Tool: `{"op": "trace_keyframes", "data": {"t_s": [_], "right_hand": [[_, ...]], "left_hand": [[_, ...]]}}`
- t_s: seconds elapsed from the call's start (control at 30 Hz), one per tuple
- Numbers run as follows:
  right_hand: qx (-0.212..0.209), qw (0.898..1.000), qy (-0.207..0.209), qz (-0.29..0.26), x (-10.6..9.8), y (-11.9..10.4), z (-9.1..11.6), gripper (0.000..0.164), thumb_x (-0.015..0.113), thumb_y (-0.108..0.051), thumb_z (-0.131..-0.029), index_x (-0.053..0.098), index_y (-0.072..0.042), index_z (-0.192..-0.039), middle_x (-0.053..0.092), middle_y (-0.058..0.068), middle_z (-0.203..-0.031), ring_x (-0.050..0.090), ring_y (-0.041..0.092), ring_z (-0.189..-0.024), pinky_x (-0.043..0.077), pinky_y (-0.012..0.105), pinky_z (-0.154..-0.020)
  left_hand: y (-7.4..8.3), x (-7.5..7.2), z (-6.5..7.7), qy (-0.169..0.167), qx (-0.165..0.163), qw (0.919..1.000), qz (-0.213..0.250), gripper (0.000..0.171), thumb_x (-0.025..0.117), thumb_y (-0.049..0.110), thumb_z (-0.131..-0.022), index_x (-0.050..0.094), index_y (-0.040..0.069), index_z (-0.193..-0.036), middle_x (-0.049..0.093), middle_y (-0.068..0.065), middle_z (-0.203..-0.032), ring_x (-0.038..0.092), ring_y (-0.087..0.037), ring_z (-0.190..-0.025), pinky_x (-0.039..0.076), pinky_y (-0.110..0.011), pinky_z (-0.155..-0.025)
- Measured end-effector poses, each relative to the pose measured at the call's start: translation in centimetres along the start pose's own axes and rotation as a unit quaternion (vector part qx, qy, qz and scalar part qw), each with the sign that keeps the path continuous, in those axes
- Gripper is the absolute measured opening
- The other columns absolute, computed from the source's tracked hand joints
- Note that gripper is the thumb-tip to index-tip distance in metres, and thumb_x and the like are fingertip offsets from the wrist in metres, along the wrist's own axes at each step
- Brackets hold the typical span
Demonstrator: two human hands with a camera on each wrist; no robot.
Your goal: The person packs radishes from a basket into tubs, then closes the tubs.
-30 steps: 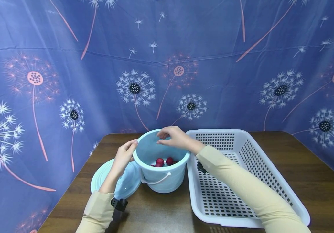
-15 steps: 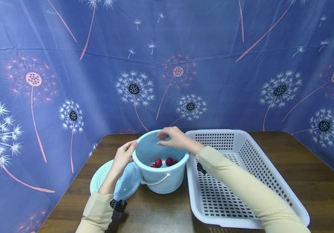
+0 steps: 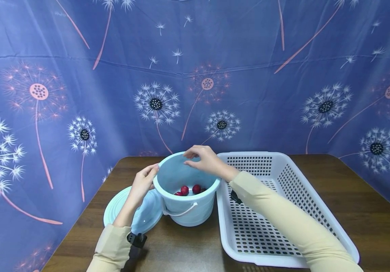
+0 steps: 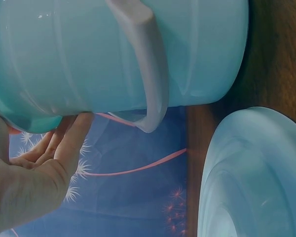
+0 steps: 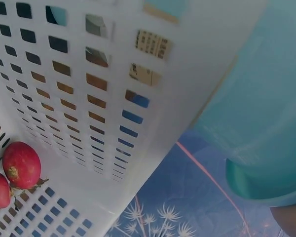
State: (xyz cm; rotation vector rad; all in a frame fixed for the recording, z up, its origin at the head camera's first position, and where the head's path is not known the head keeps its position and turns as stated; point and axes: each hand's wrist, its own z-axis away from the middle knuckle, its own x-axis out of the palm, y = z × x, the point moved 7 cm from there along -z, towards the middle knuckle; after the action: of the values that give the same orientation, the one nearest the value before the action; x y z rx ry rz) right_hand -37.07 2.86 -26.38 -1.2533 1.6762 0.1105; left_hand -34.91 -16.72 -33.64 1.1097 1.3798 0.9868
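Note:
A light blue bucket [image 3: 189, 215] with a grey-white handle [image 4: 153, 74] stands on the table. Several red radishes [image 3: 196, 188] lie at its bottom. My left hand [image 3: 144, 183] grips the bucket's left rim, its fingers [image 4: 74, 136] against the outer wall. Over the bucket's mouth hovers my right hand [image 3: 206, 160], fingers bent and thumb apart, nothing visible between them. Only a sliver of that hand shows in the right wrist view. Two red radishes [image 5: 21, 164] with stem stubs lie in the white plastic basket [image 5: 138, 148]; my right forearm hides them in the head view.
The round blue lid [image 3: 148, 215] lies on the table left of the bucket, partly under my left forearm. The perforated white basket stands close to the bucket's right side, with my right sleeve [image 3: 279, 211] crossing above it. A patterned blue cloth [image 3: 195, 75] hangs behind the wooden table [image 3: 184, 249].
The radishes in the bucket have shifted slightly apart. My right hand has risen a little above the bucket. My left hand keeps its place on the rim.

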Motion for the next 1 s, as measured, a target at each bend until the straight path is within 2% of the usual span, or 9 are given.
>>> {"op": "trace_keyframes", "data": {"t_s": [0.23,0.4,0.57,0.7,1.0], "right_hand": [[0.005,1.0,-0.005,-0.005,-0.5,0.6,0.5,0.027,0.07,-0.015,-0.085,0.066,-0.001,-0.108,0.066,0.014,-0.104,0.062,0.025,-0.096,0.053,0.041,-0.085],[0.024,1.0,0.005,0.007,-2.0,1.8,1.4,0.027,0.07,-0.016,-0.085,0.067,-0.003,-0.108,0.063,0.012,-0.106,0.061,0.026,-0.097,0.053,0.04,-0.084],[0.056,0.998,0.018,0.035,-4.1,3.5,2.7,0.024,0.069,-0.017,-0.086,0.068,-0.006,-0.107,0.063,0.008,-0.105,0.061,0.023,-0.097,0.053,0.037,-0.085],[0.085,0.995,0.013,0.047,-5.3,5.0,4.0,0.023,0.067,-0.014,-0.087,0.067,-0.006,-0.108,0.064,0.011,-0.106,0.061,0.024,-0.099,0.052,0.039,-0.089],[0.117,0.989,0.001,0.087,-6.6,7.2,6.8,0.026,0.067,-0.014,-0.087,0.066,-0.002,-0.11,0.064,0.011,-0.105,0.061,0.025,-0.097,0.052,0.042,-0.087]], "left_hand": [[-0.1,0.2,0.1,-0.003,-0.003,1.0,0.001,0.048,0.047,0.038,-0.098,0.051,0.005,-0.133,0.054,-0.019,-0.132,0.058,-0.028,-0.111,0.055,-0.036,-0.084],[0.0,0.1,0.1,-0.004,0.001,1.0,0.005,0.048,0.047,0.037,-0.098,0.05,0.005,-0.133,0.053,-0.019,-0.132,0.058,-0.029,-0.112,0.055,-0.037,-0.085],[0.4,0.0,0.3,-0.008,-0.006,0.9999,0.003,0.047,0.046,0.035,-0.099,0.049,0.005,-0.135,0.05,-0.019,-0.136,0.054,-0.03,-0.116,0.053,-0.04,-0.088],[0.5,-0.2,0.3,-0.012,-0.012,0.9999,0.0,0.047,0.045,0.035,-0.099,0.047,0.005,-0.136,0.048,-0.02,-0.138,0.051,-0.032,-0.12,0.053,-0.041,-0.089],[0.2,-0.1,0.2,-0.014,-0.006,0.9998,-0.015,0.05,0.044,0.039,-0.099,0.047,0.006,-0.136,0.048,-0.019,-0.138,0.05,-0.032,-0.123,0.05,-0.045,-0.092]]}}
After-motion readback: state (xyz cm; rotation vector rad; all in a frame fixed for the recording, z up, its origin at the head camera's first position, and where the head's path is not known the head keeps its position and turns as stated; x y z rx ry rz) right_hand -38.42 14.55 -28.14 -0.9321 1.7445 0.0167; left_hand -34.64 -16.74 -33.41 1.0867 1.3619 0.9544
